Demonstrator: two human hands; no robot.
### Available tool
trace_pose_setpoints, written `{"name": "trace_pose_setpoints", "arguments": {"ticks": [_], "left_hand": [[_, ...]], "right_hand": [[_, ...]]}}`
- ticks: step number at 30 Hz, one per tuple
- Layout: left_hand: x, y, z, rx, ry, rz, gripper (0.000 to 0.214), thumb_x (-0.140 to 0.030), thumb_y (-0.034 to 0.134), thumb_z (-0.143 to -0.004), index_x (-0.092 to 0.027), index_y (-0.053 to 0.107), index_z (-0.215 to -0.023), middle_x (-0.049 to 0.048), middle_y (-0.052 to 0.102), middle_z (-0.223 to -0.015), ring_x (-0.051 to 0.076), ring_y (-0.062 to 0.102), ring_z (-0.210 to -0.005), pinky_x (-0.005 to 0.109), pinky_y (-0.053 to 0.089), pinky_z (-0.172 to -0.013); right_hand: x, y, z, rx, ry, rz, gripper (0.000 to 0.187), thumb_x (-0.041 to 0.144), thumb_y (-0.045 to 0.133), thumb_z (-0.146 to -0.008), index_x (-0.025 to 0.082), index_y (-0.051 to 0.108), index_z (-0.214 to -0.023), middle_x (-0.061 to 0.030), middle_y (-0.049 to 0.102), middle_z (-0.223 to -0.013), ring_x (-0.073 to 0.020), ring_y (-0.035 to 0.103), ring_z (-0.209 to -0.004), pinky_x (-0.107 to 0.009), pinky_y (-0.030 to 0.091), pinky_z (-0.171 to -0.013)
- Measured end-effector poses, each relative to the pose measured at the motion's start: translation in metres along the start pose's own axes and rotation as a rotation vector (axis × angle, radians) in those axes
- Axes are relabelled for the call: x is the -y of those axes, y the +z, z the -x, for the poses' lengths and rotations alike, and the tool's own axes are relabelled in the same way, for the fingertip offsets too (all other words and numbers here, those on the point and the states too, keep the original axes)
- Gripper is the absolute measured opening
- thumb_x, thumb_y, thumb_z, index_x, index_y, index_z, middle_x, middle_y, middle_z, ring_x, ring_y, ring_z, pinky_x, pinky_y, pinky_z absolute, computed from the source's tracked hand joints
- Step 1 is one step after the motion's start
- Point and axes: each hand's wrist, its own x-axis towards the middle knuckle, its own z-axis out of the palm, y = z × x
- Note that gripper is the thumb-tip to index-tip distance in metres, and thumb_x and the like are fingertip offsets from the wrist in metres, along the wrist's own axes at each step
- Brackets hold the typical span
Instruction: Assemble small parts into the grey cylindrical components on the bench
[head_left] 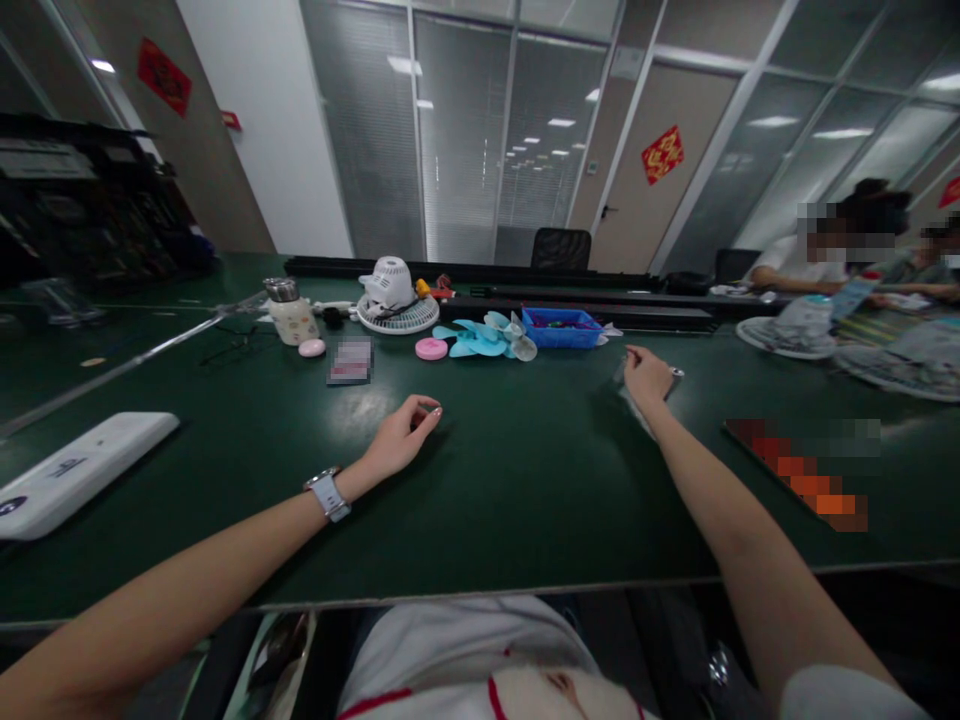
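Note:
My left hand, with a watch on its wrist, hovers low over the green tabletop. Its fingers are loosely curled, with a gap between thumb and fingers, and nothing is in it. Farther right, my right hand is closed over a clear, silvery-edged thing on the table; the hand hides most of it, so its kind cannot be told. Beyond my hands lie light-blue fan blades, a pink round piece and a blue tray holding small parts.
A white fan body sits on its round grille at the back, near a patterned bottle. A long white case lies at left, an orange-red flat item at right. Other people sit at far right, near more fan parts.

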Motion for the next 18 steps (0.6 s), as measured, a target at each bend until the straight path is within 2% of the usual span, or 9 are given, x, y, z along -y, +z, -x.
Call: {"name": "trace_pose_setpoints", "arguments": {"ticks": [2,8,18], "left_hand": [[-0.0005,-0.0002,0.0003,0.003,-0.001,-0.009,0.041,-0.052,0.048,-0.091,-0.019,0.058,-0.114,0.0054,0.067,-0.09,0.022,0.064,-0.084,0.036,0.049,-0.077],[0.0062,0.0002,-0.0002,0.019,0.029,-0.019,0.041,-0.052,0.049,-0.092,-0.02,0.057,-0.116,0.0055,0.068,-0.094,0.021,0.065,-0.086,0.035,0.049,-0.077],[0.0014,-0.0004,0.0003,0.012,0.022,-0.03,0.04,-0.051,0.05,-0.091,-0.019,0.057,-0.114,0.0058,0.069,-0.093,0.021,0.065,-0.084,0.035,0.049,-0.075]], "right_hand": [[-0.0014,0.0005,0.0041,-0.013,-0.021,0.058,0.039,0.029,0.042,-0.094,0.019,0.07,-0.119,-0.0166,0.073,-0.1,-0.0281,0.064,-0.086,-0.036,0.042,-0.075],[-0.0088,0.001,0.0097,-0.002,-0.238,0.199,0.041,0.034,0.046,-0.093,0.014,0.063,-0.124,-0.0187,0.069,-0.103,-0.0289,0.061,-0.091,-0.035,0.039,-0.077],[-0.0037,-0.0018,0.009,0.035,-0.298,0.313,0.035,0.029,0.049,-0.094,0.01,0.057,-0.121,-0.0191,0.068,-0.102,-0.0292,0.061,-0.091,-0.036,0.04,-0.077]]}}
